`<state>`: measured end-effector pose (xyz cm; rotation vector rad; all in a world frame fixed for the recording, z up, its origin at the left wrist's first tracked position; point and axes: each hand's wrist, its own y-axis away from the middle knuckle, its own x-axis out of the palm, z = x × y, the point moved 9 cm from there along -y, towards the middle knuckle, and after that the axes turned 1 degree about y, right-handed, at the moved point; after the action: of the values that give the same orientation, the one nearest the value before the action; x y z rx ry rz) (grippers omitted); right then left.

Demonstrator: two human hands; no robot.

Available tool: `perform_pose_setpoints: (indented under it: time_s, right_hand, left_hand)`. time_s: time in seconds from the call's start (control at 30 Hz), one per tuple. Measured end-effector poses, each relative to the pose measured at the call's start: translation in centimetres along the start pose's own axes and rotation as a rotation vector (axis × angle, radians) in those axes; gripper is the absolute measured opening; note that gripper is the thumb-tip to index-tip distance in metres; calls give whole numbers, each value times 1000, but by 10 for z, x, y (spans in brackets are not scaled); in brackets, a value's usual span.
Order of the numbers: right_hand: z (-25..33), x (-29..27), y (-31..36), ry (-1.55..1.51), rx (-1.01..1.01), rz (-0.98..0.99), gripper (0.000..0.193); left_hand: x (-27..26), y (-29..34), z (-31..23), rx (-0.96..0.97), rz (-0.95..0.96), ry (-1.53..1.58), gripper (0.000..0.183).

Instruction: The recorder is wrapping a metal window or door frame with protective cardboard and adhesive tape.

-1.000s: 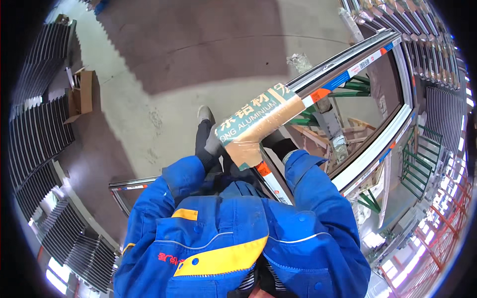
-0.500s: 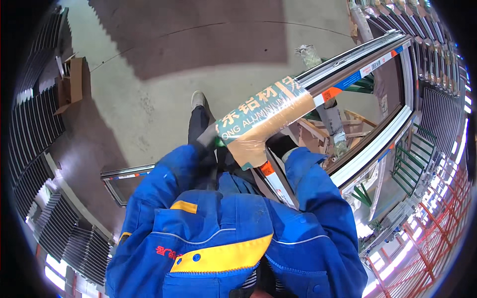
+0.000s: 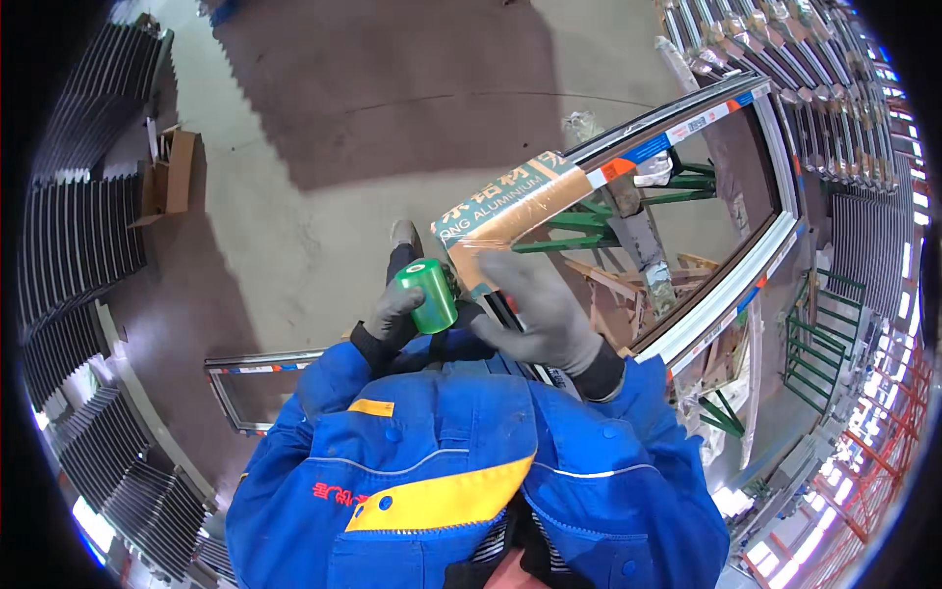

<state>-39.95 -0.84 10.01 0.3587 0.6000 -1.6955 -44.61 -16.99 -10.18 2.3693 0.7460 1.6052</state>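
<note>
A green roll of wrapping film (image 3: 432, 297) is gripped in my left hand (image 3: 394, 312), which wears a grey glove. It is just left of the near corner of a large aluminium window frame (image 3: 721, 289). Brown and green cardboard (image 3: 505, 201), covered with clear film, wraps that corner and part of the long side. My right hand (image 3: 540, 319), also gloved, is open with its fingers stretched out over the frame's near side. It holds nothing, and its fingertips overlap the cardboard's lower end; whether they touch it I cannot tell.
Green steel supports (image 3: 579, 231) and wood pieces (image 3: 608, 283) show through the frame. A smaller frame (image 3: 285, 366) lies at lower left. A cardboard box (image 3: 175, 177) stands far left, beside stacked dark profiles (image 3: 93, 236). Wrapped profiles (image 3: 785, 74) and a green rack (image 3: 824, 334) are on the right.
My right hand has come out from inside the frame and opened over its near side. The green roll, mostly hidden before, now shows plainly in my left hand. The view has shifted slightly.
</note>
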Motion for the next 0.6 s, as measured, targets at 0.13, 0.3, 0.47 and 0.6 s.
perform_pose_setpoints:
  time_s: [0.13,0.3,0.47,0.6]
  right_hand:
    - [-2,51,-9,88,-124,206,78]
    - [-16,25,-6,-144,-222,96,85]
    - [-39,-88,21,87,-60,-134,84]
    - [-102,-103,58,353,89,-64,88]
  left_hand:
    - [60,8,-22,-13,38,-91,101]
    - [97,2,-27,79,48,-230,81]
    - [93,-24,-16,25,55,-332,30]
    - [77,-39,-16,32,-45,-656,21]
